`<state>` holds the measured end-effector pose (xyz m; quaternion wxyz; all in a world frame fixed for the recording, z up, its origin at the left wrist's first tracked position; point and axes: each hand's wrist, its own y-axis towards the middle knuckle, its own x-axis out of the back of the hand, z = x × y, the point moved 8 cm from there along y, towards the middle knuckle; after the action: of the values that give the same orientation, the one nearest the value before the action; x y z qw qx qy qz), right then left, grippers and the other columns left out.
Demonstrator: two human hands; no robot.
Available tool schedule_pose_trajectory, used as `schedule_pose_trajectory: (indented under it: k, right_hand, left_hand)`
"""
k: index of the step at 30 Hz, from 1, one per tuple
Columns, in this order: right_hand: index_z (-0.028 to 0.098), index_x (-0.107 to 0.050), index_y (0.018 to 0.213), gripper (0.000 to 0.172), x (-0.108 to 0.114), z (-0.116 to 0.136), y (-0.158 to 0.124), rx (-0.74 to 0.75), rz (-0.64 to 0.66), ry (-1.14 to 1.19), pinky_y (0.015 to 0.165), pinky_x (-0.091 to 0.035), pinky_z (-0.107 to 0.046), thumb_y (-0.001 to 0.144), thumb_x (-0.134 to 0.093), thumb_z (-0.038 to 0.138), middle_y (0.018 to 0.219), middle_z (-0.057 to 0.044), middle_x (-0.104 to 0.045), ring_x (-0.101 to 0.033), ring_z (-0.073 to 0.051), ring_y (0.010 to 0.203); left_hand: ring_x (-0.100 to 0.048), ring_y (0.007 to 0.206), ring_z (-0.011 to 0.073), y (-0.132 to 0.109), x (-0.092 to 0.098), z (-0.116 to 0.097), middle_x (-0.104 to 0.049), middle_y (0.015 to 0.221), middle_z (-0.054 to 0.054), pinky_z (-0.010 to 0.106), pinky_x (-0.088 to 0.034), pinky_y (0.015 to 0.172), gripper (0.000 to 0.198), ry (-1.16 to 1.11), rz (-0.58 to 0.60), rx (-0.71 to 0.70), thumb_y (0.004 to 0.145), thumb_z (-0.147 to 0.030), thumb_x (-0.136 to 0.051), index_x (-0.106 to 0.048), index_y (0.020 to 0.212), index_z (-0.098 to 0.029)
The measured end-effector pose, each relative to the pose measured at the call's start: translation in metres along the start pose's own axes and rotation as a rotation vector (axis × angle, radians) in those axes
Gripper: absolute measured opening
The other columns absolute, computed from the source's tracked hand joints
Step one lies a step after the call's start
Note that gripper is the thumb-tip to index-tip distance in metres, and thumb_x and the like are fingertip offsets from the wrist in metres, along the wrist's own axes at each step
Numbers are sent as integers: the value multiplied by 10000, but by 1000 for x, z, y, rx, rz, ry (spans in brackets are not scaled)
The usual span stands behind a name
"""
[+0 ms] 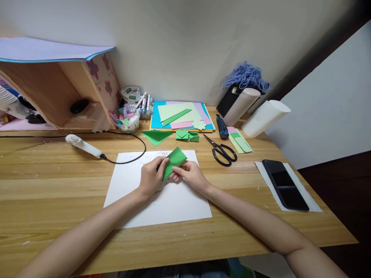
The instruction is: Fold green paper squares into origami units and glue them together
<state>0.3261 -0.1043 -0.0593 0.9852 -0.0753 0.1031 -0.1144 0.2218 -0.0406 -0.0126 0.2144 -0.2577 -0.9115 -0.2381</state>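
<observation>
A folded piece of green paper (175,159) is held tilted between both hands, above a white sheet (130,208) on the table. My left hand (153,173) pinches its left edge with thumb and fingers. On the lower right edge, my right hand (191,174) grips the same paper, thumb on top. Behind the hands lie a green folded paper triangle (157,136) and small green folded paper pieces (182,135). Black-handled scissors (223,153) rest to the right of them.
A glue gun (84,146) with a black cord lies at left, near a cardboard box (101,85). Coloured paper sheets (158,122), a tub of scraps (133,124) and markers (148,103) stand at the back. A utility knife (222,127), paper roll (265,119) and phone (285,185) are at right.
</observation>
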Motion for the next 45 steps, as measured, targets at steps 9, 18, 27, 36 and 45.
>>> schedule_pose_trajectory:
  k: [9,18,27,36,45]
  right_hand:
    - [108,-637,775,310,8,2,2,22,-84,16,510,-496,-221,614,-740,352,617,-25,-659,-590,-97,508]
    - [100,-627,670,333,16,2,5,34,-91,23,489,-491,-227,720,-637,429,609,-54,-662,-601,-108,482]
    - [98,-629,694,339,17,0,11,2,2,-42,486,-487,-210,678,-676,434,608,-52,-666,-581,-91,479]
    - [89,-624,734,436,15,2,14,-39,133,-21,473,-496,-229,729,-586,523,695,-102,-700,-604,-110,475]
    - [93,-594,636,432,17,-4,15,-91,225,18,344,-381,-181,729,-575,514,514,-70,-647,-559,-108,391]
  left_hand:
    - [-580,666,117,2,0,0,-682,794,26,205,-411,635,208,2,7,-42,862,-279,-466,-637,851,-160]
    - [-573,665,118,5,1,2,-678,777,20,206,-422,634,216,-44,17,-4,857,-286,-468,-641,828,-161]
    - [-595,716,148,8,-2,13,-686,797,30,224,-441,662,271,-106,39,82,835,-360,-477,-657,787,-164]
    - [-583,706,155,13,-4,20,-677,769,33,231,-434,655,302,-110,91,128,827,-385,-472,-658,760,-156]
    - [-590,708,154,15,-6,21,-689,791,34,229,-431,662,302,-101,142,105,824,-379,-479,-673,763,-156]
